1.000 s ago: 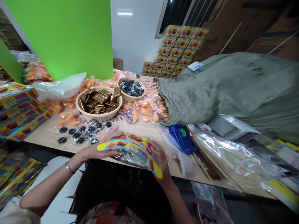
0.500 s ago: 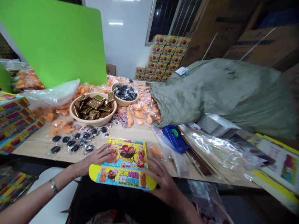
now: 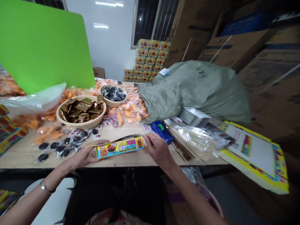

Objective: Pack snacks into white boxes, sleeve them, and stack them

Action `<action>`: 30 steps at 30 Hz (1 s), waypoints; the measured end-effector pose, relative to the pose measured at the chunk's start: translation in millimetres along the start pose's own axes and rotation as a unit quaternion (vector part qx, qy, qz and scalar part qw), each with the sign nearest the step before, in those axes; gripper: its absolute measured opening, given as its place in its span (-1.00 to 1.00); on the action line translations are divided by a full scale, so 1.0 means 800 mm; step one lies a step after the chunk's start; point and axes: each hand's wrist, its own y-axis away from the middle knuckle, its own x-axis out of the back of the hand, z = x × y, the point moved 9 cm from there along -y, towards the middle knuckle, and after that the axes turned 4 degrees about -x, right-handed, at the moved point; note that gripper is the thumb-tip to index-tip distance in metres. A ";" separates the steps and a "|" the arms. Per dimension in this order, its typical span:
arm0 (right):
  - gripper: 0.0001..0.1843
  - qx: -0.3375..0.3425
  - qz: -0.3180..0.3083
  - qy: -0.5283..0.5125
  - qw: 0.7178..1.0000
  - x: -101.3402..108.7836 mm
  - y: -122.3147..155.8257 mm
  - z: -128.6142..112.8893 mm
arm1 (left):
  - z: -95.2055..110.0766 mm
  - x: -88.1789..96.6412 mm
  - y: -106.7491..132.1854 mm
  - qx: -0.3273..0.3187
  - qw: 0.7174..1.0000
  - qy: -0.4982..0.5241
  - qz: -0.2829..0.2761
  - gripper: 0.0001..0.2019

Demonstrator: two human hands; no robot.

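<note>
A printed yellow cardboard box (image 3: 120,147) is held between my two hands at the table's front edge, its narrow printed side facing me. My left hand (image 3: 87,153) grips the box's left end, the thumb along the end. At the right end my right hand (image 3: 157,148) has its fingers bent round the corner. Left of the box lie several black discs in clear wrappers (image 3: 54,146). Just behind my right hand sits a blue tape dispenser (image 3: 161,132) with green tape. What is inside the box cannot be seen.
Bowls of gold-wrapped packets (image 3: 81,125) and black packets (image 3: 114,102) stand behind. Orange wrapped pieces (image 3: 131,111) spill from a large green sack (image 3: 187,90). Clear plastic bags (image 3: 194,137) and flat yellow printed card (image 3: 255,156) lie right. A green board (image 3: 47,47) rises left.
The box, earlier flat with its large picture face and flap showing, is now turned so its narrow side faces me. Both hands have closed on its ends. The view has swung right.
</note>
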 end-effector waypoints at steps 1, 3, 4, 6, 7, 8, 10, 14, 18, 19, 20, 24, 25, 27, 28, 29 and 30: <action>-0.73 0.004 0.003 -0.006 1.000 -0.004 -0.009 0.000 | -0.004 0.000 -0.003 0.001 1.000 -0.007 -0.003 -0.52; -0.74 0.020 0.007 -0.024 1.000 -0.012 -0.018 -0.001 | -0.013 0.001 -0.008 0.003 1.000 -0.027 -0.013 -0.53; -0.73 0.026 0.009 -0.029 0.999 -0.015 -0.020 -0.001 | -0.018 0.002 -0.011 0.003 0.999 -0.041 -0.017 -0.53; -0.73 0.037 0.020 -0.019 0.999 -0.017 -0.020 0.000 | -0.025 0.004 -0.014 0.005 0.997 -0.076 -0.032 -0.54; -0.73 0.048 0.023 -0.009 0.999 -0.018 -0.019 -0.001 | -0.027 0.004 -0.016 0.008 0.995 -0.091 -0.040 -0.54; -0.73 0.061 0.026 0.000 0.998 -0.017 -0.019 -0.002 | -0.028 0.004 -0.017 0.009 0.994 -0.099 -0.048 -0.54; -0.74 0.091 0.026 0.011 0.995 -0.015 -0.020 -0.004 | -0.025 0.003 -0.019 0.005 0.994 -0.088 -0.063 -0.51; -0.74 0.130 0.005 0.001 0.992 -0.013 -0.028 -0.007 | -0.014 0.004 -0.023 -0.002 0.995 -0.075 -0.072 -0.50; -0.76 0.105 0.009 -0.016 0.994 -0.022 -0.030 0.001 | -0.017 0.012 -0.027 0.032 0.993 -0.100 -0.045 -0.55; -0.77 0.089 0.017 -0.017 0.996 -0.026 -0.027 0.006 | -0.019 0.013 -0.028 0.041 0.993 -0.098 -0.043 -0.56; -0.77 0.076 0.025 -0.017 0.997 -0.031 -0.023 0.010 | -0.023 0.013 -0.030 0.047 0.993 -0.097 -0.040 -0.57; -0.74 0.051 0.033 -0.027 0.998 -0.058 -0.002 0.030 | -0.035 0.014 -0.036 0.051 0.993 -0.102 -0.019 -0.57; -0.75 0.053 0.032 -0.041 0.997 -0.064 0.002 0.034 | -0.039 0.014 -0.035 0.058 0.994 -0.089 -0.012 -0.54; -0.76 0.069 0.018 -0.084 0.994 -0.075 0.005 0.041 | -0.041 0.017 -0.033 0.061 0.998 -0.019 0.005 -0.39; -0.72 0.076 0.008 -0.108 0.991 -0.081 0.005 0.044 | -0.037 0.022 -0.031 0.051 0.998 0.028 0.021 -0.29; -0.68 0.081 -0.004 -0.129 0.988 -0.087 0.004 0.048 | -0.030 0.031 -0.029 0.034 0.996 0.064 0.043 -0.22; -0.65 0.082 -0.016 -0.145 0.986 -0.093 0.002 0.052 | -0.021 0.042 -0.027 0.015 0.995 0.074 0.067 -0.21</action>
